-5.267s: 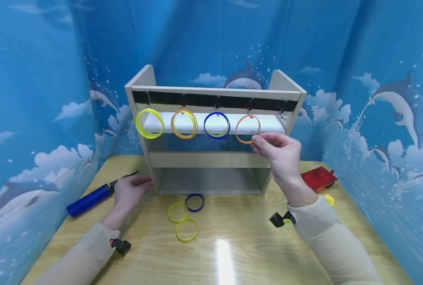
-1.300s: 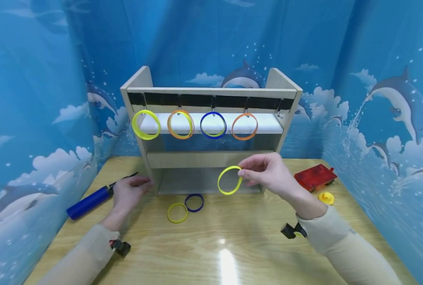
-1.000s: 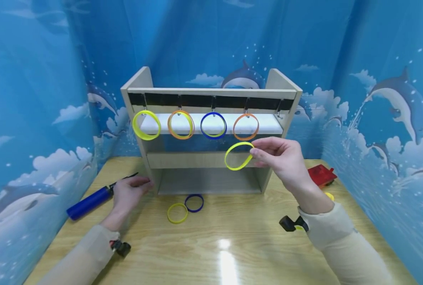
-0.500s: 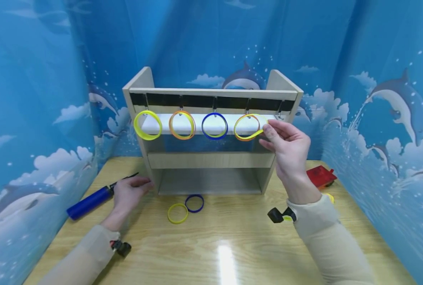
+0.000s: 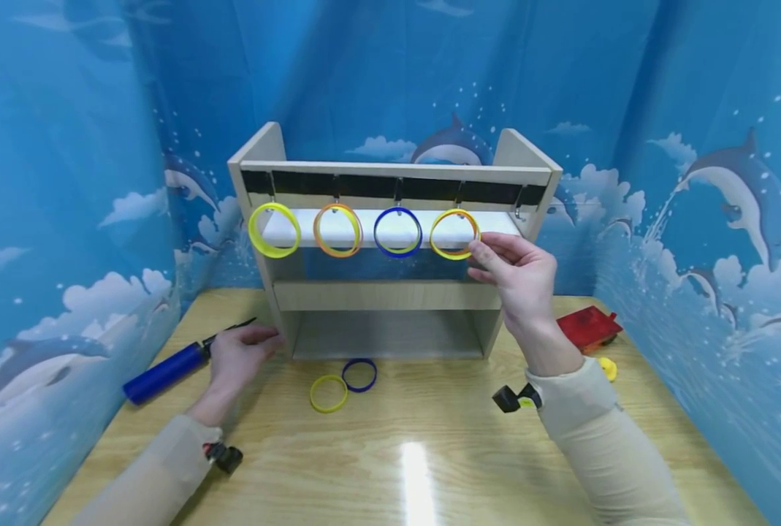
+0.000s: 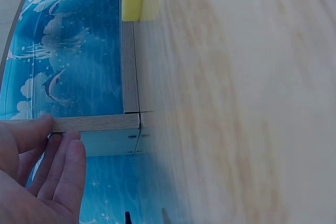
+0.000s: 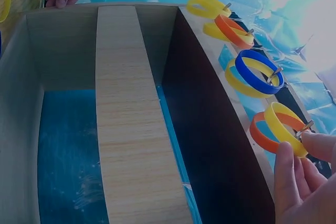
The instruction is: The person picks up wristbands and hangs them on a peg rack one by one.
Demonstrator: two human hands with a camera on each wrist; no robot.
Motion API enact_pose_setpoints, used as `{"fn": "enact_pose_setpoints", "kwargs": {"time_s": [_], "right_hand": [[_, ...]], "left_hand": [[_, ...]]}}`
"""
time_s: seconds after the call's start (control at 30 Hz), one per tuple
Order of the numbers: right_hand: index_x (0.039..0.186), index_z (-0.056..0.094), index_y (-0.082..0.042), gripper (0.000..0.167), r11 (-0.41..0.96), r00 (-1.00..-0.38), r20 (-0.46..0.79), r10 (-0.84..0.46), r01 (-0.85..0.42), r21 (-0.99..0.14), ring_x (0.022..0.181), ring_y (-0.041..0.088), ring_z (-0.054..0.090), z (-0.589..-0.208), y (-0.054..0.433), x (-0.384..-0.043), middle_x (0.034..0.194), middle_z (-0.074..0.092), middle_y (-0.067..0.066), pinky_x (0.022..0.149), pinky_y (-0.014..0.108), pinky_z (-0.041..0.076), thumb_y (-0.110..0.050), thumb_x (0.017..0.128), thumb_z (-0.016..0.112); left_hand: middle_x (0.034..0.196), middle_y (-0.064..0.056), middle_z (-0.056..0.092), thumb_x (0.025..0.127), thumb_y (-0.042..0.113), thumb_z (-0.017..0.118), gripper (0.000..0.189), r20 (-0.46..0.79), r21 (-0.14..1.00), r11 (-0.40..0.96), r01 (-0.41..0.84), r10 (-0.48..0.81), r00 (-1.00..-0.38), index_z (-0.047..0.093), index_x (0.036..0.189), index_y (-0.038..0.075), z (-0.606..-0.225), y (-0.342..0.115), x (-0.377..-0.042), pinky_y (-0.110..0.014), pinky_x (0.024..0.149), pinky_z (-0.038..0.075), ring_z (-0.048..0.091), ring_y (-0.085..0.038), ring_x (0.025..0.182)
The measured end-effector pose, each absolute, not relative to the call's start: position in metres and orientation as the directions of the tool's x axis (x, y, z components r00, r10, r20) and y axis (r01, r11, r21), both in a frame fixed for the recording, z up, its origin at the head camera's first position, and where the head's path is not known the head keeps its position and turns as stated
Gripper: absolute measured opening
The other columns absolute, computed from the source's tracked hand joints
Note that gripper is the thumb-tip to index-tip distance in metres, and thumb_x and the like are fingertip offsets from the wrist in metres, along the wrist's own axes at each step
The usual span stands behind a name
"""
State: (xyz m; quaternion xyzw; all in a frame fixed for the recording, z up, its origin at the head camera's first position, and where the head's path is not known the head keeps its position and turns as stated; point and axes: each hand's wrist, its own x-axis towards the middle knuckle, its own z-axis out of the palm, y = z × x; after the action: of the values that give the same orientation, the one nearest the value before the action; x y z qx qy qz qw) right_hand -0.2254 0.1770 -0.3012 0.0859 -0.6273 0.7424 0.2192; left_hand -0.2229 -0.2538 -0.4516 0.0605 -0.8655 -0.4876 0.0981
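My right hand [image 5: 518, 281] pinches a yellow silicone wristband [image 7: 281, 124] at its right edge. This band hangs on the fourth hook from the left, in front of an orange wristband [image 7: 261, 137]. Thumb and fingers of my left hand [image 6: 42, 171] hold the front edge of the left side panel of the wooden rack [image 5: 390, 296]. The first hook carries yellow wristbands [image 5: 256, 237], the second an orange one [image 5: 318, 237] with yellow, the third a blue one [image 5: 377, 237] with yellow. A fifth hook [image 5: 519, 212] at the right is bare.
On the table [image 5: 337, 467] before the rack lie a yellow wristband [image 5: 313, 403] and a blue wristband [image 5: 375, 380]. A blue cylinder with a black nozzle [image 5: 166, 374] lies at the left. A red toy cart [image 5: 587, 329] and a yellow rubber duck [image 5: 607, 369] stand at the right.
My right hand hung the orange wristband on the fourth hook, then raised a yellow one from the table, which now hangs in front of the orange. My left hand has stayed put.
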Motion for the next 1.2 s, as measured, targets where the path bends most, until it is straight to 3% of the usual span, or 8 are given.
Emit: {"fn": "enact_pose_setpoints", "kwargs": {"time_s": [0.73,0.87,1.03,1.1,1.2], "right_hand": [[0.122,0.083,-0.007,0.022,-0.088,-0.914,0.369,0.171,-0.387,-0.918,0.089,0.01,0.085,-0.304,0.183,-0.221,0.106,0.087,-0.006,0.077,0.029,0.069,-0.009,0.1,0.085],[0.122,0.082,-0.007,0.02,-0.067,-0.933,0.336,0.127,-0.346,-0.936,0.089,0.008,0.084,-0.32,0.185,-0.216,0.101,0.087,-0.009,0.077,0.029,0.069,-0.009,0.102,0.083],[0.128,0.075,0.008,0.03,0.021,-0.971,0.24,0.025,-0.239,-0.971,0.09,0.008,0.083,-0.356,0.171,-0.211,0.096,0.086,-0.013,0.077,0.03,0.069,-0.006,0.102,0.081],[0.132,0.07,0.015,0.038,0.058,-0.982,0.185,-0.027,-0.186,-0.981,0.089,0.006,0.082,-0.373,0.162,-0.209,0.098,0.086,-0.009,0.078,0.03,0.069,-0.006,0.102,0.081],[0.129,0.073,0.014,0.038,0.135,-0.988,0.121,-0.095,-0.134,-0.982,0.087,0.006,0.08,-0.398,0.148,-0.208,0.104,0.087,0.006,0.078,0.034,0.07,-0.006,0.099,0.084]], "left_hand": [[0.103,-0.007,0.089,0.1,0.029,0.087,0.026,0.113,0.858,0.514,-0.006,-0.201,-0.973,0.088,0.117,0.01,-0.451,-0.253,-0.223,-0.024,0.07,0.06,0.077,-0.004,0.079],[0.105,-0.008,0.089,0.1,0.03,0.087,0.026,0.103,0.86,0.51,-0.014,-0.2,-0.974,0.088,0.117,0.01,-0.451,-0.252,-0.223,-0.024,0.071,0.06,0.078,-0.006,0.081],[0.105,-0.008,0.089,0.1,0.029,0.088,0.026,0.112,0.857,0.514,-0.009,-0.202,-0.973,0.088,0.117,0.01,-0.451,-0.253,-0.223,-0.023,0.07,0.06,0.077,-0.005,0.08],[0.105,-0.008,0.089,0.099,0.03,0.088,0.026,0.115,0.854,0.521,-0.008,-0.203,-0.972,0.088,0.116,0.01,-0.451,-0.253,-0.224,-0.023,0.071,0.06,0.077,-0.004,0.08],[0.105,-0.008,0.089,0.1,0.03,0.087,0.025,0.117,0.849,0.529,-0.007,-0.202,-0.972,0.088,0.116,0.01,-0.451,-0.253,-0.224,-0.022,0.071,0.059,0.076,-0.003,0.08]]}}
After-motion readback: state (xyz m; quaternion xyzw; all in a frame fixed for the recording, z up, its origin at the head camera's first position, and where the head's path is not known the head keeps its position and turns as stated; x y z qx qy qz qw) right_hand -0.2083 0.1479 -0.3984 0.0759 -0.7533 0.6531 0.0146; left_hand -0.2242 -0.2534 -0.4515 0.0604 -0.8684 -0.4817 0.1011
